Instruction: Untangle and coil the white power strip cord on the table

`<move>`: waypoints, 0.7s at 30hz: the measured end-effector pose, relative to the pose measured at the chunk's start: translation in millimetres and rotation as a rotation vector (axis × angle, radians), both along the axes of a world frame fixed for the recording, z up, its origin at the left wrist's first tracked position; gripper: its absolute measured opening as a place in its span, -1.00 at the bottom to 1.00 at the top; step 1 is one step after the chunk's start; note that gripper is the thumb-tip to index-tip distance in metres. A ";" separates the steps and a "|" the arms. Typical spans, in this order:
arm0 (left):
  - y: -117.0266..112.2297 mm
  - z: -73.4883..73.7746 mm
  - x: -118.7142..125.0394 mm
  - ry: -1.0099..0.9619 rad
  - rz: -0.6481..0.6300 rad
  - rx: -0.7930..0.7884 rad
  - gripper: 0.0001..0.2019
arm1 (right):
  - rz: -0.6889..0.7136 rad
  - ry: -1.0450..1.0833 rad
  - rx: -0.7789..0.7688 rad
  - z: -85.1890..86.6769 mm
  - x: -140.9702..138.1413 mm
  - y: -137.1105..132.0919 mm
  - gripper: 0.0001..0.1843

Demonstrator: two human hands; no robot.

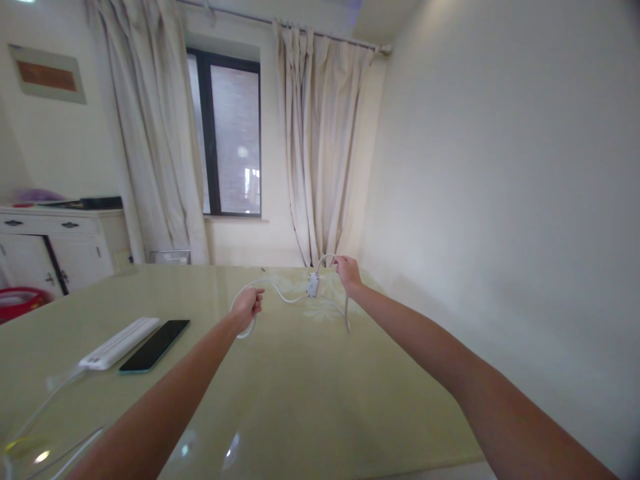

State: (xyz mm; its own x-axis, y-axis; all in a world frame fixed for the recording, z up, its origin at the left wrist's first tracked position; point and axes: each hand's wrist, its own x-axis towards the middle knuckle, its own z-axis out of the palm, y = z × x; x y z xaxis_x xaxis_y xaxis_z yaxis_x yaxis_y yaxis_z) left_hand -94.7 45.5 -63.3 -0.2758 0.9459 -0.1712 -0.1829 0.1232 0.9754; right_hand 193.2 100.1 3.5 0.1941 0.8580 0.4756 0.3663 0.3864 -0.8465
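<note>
My left hand (246, 309) is closed on a thin white cable (291, 301), just above the tabletop (300, 400). A loop of it curls around the hand. Further right, my right hand (349, 272) pinches another stretch of cable (327, 256), and an end hangs down below the fingers. Between both hands is a small white box (313, 285) with dark marks, joined to the cable on both sides. Whether the box touches the table, I cannot tell.
On the left, a white power strip (120, 344) lies beside a dark phone (155, 346). More white cable (47, 405) runs towards the near left corner. A white cabinet (75, 233) and a red basin (23, 303) stand behind at left; a wall (510, 200) rises on the right.
</note>
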 end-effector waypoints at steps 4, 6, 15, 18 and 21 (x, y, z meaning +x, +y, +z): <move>-8.2 8.1 33.5 -0.094 -0.077 0.093 -0.70 | 0.016 0.033 0.044 -12.3 -16.6 -13.5 -0.71; -11.3 12.7 56.3 -0.151 -0.113 0.141 -0.78 | 0.029 0.041 0.057 -20.3 -26.4 -22.0 -0.72; -27.6 18.3 136.0 -0.339 -0.190 0.232 -0.51 | 0.147 0.088 0.090 -60.2 -60.6 -72.1 -0.70; -36.6 14.0 141.7 -0.359 -0.203 0.237 -0.40 | 0.239 0.078 0.129 -73.0 -60.8 -93.2 -0.66; -44.0 11.7 142.2 -0.367 -0.186 0.268 -0.41 | 0.287 0.024 0.175 -82.9 -56.9 -110.7 -0.64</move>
State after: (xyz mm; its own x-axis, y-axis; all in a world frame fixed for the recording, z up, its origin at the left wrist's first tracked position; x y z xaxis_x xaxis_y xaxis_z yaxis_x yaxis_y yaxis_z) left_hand 47.4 1.6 -51.6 -0.0651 0.9974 0.0307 -0.5196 -0.0601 0.8523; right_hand 136.3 -10.5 -79.5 -0.0305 0.7849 0.6188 0.2022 0.6112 -0.7652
